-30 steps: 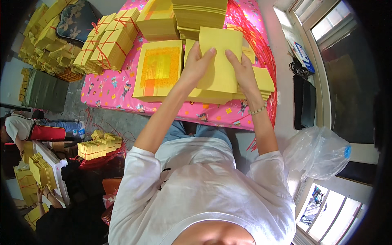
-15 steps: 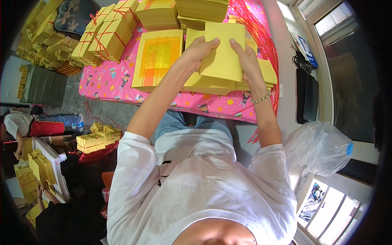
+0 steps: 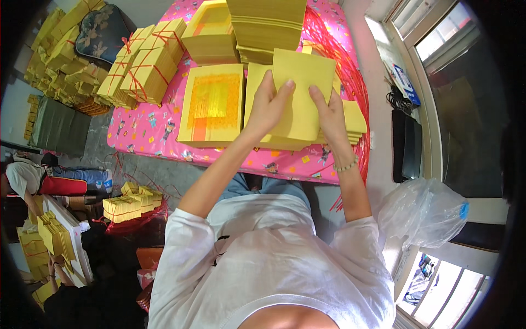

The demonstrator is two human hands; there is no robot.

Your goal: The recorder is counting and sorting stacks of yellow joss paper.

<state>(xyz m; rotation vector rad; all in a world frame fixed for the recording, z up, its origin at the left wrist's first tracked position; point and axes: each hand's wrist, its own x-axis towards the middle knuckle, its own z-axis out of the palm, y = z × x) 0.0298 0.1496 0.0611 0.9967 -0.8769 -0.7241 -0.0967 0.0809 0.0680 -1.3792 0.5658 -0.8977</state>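
Observation:
Both my hands hold a plain yellow sheaf of paper [image 3: 304, 82] upright above the table. My left hand [image 3: 268, 109] grips its left edge, thumb across the front and the other fingers partly hidden. On the right edge my right hand [image 3: 330, 116], with a beaded bracelet at the wrist, pinches it the same way, thumb in front. Behind and below lies more yellow paper [image 3: 256, 82], partly covered by my hands. Just left of it sits a yellow paper stack [image 3: 211, 104] with an orange and gold printed top. A fanned yellow pile [image 3: 355, 118] lies right of my right hand.
Tied yellow bundles [image 3: 150, 71] stand at the far left of the pink table cover [image 3: 148, 129]. A tall yellow stack [image 3: 267, 27] rises at the back, beside red plastic strips [image 3: 350, 71]. A clear plastic bag [image 3: 422, 214] is at right. Co-workers handle yellow paper at lower left.
The view has tilted, so the table sits lower in the picture. Both hands still hold the sheaf; my left hand's fingers now point more upward.

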